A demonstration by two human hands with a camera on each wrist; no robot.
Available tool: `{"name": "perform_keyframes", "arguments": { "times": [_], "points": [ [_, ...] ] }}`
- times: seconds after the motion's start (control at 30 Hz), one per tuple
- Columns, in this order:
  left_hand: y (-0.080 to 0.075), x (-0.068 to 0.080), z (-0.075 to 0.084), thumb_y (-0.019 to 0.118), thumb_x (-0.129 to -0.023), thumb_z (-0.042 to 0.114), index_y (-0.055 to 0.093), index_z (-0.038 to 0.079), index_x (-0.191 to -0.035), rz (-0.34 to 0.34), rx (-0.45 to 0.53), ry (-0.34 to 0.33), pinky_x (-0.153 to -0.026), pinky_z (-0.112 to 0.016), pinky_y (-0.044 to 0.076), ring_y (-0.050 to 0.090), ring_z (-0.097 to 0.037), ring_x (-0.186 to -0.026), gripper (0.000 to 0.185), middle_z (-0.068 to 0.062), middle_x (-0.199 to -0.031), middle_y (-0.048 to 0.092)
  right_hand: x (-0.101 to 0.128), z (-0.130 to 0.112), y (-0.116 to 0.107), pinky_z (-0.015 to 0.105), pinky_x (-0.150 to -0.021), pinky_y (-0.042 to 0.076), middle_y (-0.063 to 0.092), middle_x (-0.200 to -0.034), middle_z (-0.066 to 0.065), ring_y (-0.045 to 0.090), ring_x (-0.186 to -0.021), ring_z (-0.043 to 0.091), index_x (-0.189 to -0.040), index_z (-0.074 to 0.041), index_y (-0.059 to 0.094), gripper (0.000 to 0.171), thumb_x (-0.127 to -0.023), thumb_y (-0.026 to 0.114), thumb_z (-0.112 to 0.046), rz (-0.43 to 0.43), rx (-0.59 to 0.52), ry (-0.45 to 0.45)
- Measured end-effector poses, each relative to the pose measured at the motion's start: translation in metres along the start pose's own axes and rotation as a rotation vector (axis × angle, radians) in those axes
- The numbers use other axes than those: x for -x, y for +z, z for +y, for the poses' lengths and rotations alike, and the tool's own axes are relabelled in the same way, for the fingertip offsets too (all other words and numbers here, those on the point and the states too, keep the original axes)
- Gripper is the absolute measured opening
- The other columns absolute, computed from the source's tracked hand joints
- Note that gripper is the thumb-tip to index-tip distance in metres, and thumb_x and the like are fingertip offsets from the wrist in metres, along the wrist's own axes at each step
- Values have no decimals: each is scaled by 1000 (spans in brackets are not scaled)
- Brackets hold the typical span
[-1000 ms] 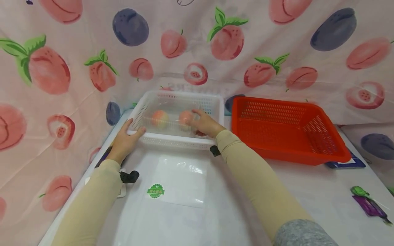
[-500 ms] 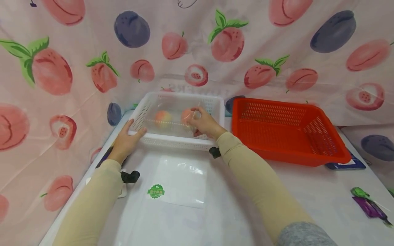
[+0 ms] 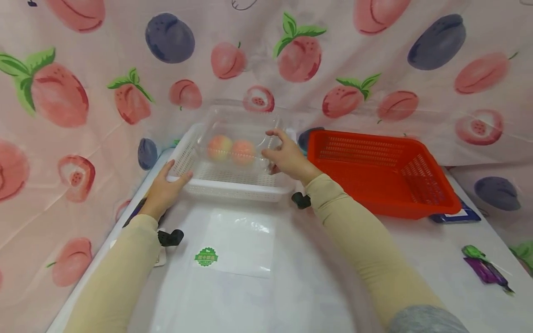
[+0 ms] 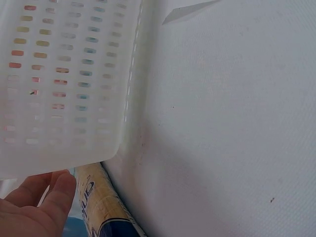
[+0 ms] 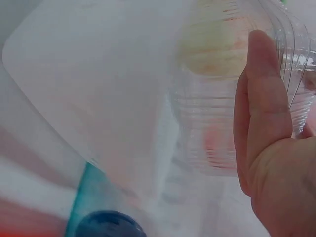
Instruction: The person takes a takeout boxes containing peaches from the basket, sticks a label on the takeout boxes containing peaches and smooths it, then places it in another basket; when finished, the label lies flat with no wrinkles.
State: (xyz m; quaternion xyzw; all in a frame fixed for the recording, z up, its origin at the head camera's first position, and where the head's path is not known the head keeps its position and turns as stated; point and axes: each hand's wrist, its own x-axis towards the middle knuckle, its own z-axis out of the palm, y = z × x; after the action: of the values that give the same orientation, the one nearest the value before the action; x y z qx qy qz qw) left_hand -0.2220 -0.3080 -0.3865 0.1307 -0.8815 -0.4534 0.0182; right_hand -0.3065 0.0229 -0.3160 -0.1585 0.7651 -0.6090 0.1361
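Your left hand [image 3: 166, 188] rested flat-fingered on the near-left corner of the white perforated plastic basket [image 3: 233, 187]. Your right hand [image 3: 287, 159] gripped the clear plastic clamshell box [image 3: 239, 138] holding two peaches [image 3: 231, 149], raised above the basket. Risk: one-sided grip could let the box tilt, so the peaches roll and the thin shell flexes free.
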Motion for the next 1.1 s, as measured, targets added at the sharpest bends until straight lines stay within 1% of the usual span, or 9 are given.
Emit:
{"name": "perform_keyframes", "arguments": {
  "times": [0.17, 0.23, 0.47, 0.57, 0.7, 0.77, 0.87, 1.0, 1.1],
  "points": [
    [0, 1, 1, 58, -91, 66, 6, 24, -163, 0, 0, 7, -114, -67, 10, 9, -46, -148, 98, -17, -166, 8, 18, -13, -15, 41, -64, 60, 50, -87, 16, 54, -59, 21, -147, -22, 41, 57, -97, 65, -11, 31, -4, -32],
    [0, 0, 0, 58, -91, 65, 7, 23, -163, 2, 9, 14, -115, -66, 10, 10, -45, -148, 98, -18, -165, 9, 25, -17, -21, 42, -64, 60, 47, -89, 16, 53, -62, 22, -147, -23, 41, 57, -97, 65, -11, 48, -4, -38],
    [1, 1, 1, 59, -91, 66, 7, 21, -163, -1, 25, 22, -115, -64, 10, 9, -45, -149, 100, -20, -165, 9, 55, -26, -43, 42, -66, 61, 46, -105, 19, 58, -88, 28, -147, -20, 41, 57, -96, 65, -10, 91, -17, -59],
    [1, 2, 3, 58, -91, 67, 6, 21, -163, -9, 24, 12, -115, -66, 9, 8, -46, -148, 100, -20, -165, 7, 69, -27, -52, 40, -67, 61, 46, -108, 20, 57, -91, 27, -147, -19, 41, 57, -96, 65, -10, 102, 2, -71],
    [1, 3, 4, 56, -90, 70, 4, 23, -163, -18, 15, -5, -113, -69, 8, 6, -48, -148, 101, -20, -165, 5, 89, -28, -62, 38, -67, 60, 46, -108, 19, 54, -91, 26, -148, -16, 40, 57, -97, 64, -11, 103, 35, -88],
    [1, 3, 4, 56, -89, 70, 4, 23, -163, -18, 13, -7, -113, -69, 8, 6, -48, -148, 102, -20, -165, 5, 99, -28, -67, 39, -67, 61, 46, -110, 19, 55, -91, 28, -148, -16, 39, 56, -97, 63, -10, 101, 42, -96],
    [1, 2, 3, 56, -89, 71, 4, 22, -163, -14, 5, -7, -113, -69, 8, 7, -48, -148, 102, -21, -165, 6, 113, -28, -73, 41, -69, 61, 46, -115, 20, 55, -96, 30, -148, -15, 38, 56, -98, 62, -11, 99, 66, -105],
    [1, 2, 3, 56, -89, 70, 3, 21, -163, -22, 5, -7, -112, -70, 9, 7, -49, -148, 102, -22, -165, 5, 129, -25, -81, 40, -73, 60, 46, -122, 19, 53, -106, 33, -149, -17, 37, 58, -97, 64, -13, 108, 129, -90],
    [1, 2, 4, 55, -90, 70, 2, 21, -163, -31, 11, -10, -112, -71, 9, 8, -49, -147, 102, -22, -165, 4, 141, -22, -88, 38, -73, 60, 47, -123, 19, 53, -107, 33, -149, -18, 36, 59, -98, 64, -16, 119, 177, -69]
  ]
}}
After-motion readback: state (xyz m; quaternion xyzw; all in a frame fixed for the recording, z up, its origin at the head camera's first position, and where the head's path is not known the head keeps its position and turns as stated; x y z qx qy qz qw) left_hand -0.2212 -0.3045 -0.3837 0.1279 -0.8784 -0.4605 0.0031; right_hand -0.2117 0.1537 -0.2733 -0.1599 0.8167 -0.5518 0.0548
